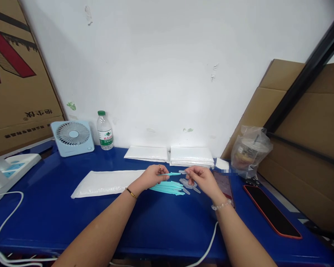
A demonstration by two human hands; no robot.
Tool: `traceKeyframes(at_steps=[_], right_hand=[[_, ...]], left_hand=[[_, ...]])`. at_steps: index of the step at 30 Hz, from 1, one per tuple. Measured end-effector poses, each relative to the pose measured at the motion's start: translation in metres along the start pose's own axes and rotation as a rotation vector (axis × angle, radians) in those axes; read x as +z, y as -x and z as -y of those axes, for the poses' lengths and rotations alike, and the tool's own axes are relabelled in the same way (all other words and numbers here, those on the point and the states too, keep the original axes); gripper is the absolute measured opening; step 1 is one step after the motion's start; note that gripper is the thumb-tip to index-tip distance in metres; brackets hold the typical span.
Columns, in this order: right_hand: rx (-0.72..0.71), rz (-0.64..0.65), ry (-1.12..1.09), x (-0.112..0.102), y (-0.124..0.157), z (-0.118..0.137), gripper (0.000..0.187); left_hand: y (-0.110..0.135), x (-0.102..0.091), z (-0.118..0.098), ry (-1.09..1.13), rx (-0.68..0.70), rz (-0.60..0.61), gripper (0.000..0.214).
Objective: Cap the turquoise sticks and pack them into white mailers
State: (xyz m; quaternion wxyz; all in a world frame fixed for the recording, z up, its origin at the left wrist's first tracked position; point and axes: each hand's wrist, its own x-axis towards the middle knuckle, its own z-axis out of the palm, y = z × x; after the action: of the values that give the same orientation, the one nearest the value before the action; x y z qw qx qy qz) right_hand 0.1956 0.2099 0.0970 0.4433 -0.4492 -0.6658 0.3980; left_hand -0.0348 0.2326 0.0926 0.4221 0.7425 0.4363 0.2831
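My left hand pinches a thin teal stick and holds it level, tip pointing right. My right hand is closed on a small clear cap just off that tip. Below both hands, a pile of teal sticks lies on the blue table, with several loose clear caps beside it. A gold bracelet is on my left wrist, a bead bracelet on my right.
A long white padded bag lies left of the hands; stacks of white bags line the wall. A small fan, a water bottle, a bagged drink cup, a phone and white cables surround them.
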Motion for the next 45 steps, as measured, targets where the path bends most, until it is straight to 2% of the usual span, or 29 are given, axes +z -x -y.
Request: traceKeyframes(at_steps=[4,10,15,18,20,22,24,25,27,29,31,34,39,45], right_hand=[[0.005,0.035,-0.013,0.001,0.000,-0.001,0.038],[0.006,0.014,0.004,-0.001,0.001,0.001,0.035],[0.027,0.103,-0.007,0.013,0.001,0.001,0.037],[-0.006,0.145,0.126,0.018,0.000,0.000,0.033],[-0.091,0.122,0.292,0.014,-0.002,-0.003,0.029],[-0.162,0.040,0.433,0.007,-0.006,-0.009,0.026],[-0.142,-0.033,0.505,-0.001,-0.012,-0.017,0.025],[-0.104,-0.045,0.523,-0.004,-0.014,-0.021,0.025],[-0.024,-0.020,0.542,-0.007,-0.019,-0.029,0.025],[0.019,0.025,0.552,-0.007,-0.022,-0.034,0.025],[0.017,0.046,0.574,-0.007,-0.021,-0.033,0.025],[0.000,0.051,0.609,-0.010,-0.014,-0.024,0.025],[0.016,0.263,0.670,-0.015,0.001,-0.010,0.017],[0.088,0.351,0.675,-0.015,0.003,-0.017,0.008]], left_hand=[[0.000,0.000,0.000,-0.034,-0.002,0.015,0.036],[-0.002,0.000,0.002,0.030,-0.003,0.015,0.035],[0.000,0.002,0.001,0.018,0.017,0.054,0.037],[0.000,0.007,0.001,-0.039,0.022,0.070,0.034],[0.000,0.009,0.001,-0.139,0.069,-0.003,0.032],[0.000,0.009,0.000,-0.291,0.132,-0.169,0.040],[0.001,0.007,-0.002,-0.420,0.157,-0.289,0.043],[0.001,0.006,-0.003,-0.458,0.154,-0.279,0.037],[0.002,0.004,-0.002,-0.489,0.155,-0.158,0.023],[0.002,0.003,0.002,-0.511,0.162,-0.043,0.019],[0.001,0.004,0.006,-0.526,0.146,0.003,0.018],[-0.001,0.006,0.012,-0.502,0.100,0.021,0.016],[-0.003,0.007,0.015,-0.456,0.067,0.027,0.018],[-0.003,0.004,0.014,-0.416,0.075,-0.003,0.021]])
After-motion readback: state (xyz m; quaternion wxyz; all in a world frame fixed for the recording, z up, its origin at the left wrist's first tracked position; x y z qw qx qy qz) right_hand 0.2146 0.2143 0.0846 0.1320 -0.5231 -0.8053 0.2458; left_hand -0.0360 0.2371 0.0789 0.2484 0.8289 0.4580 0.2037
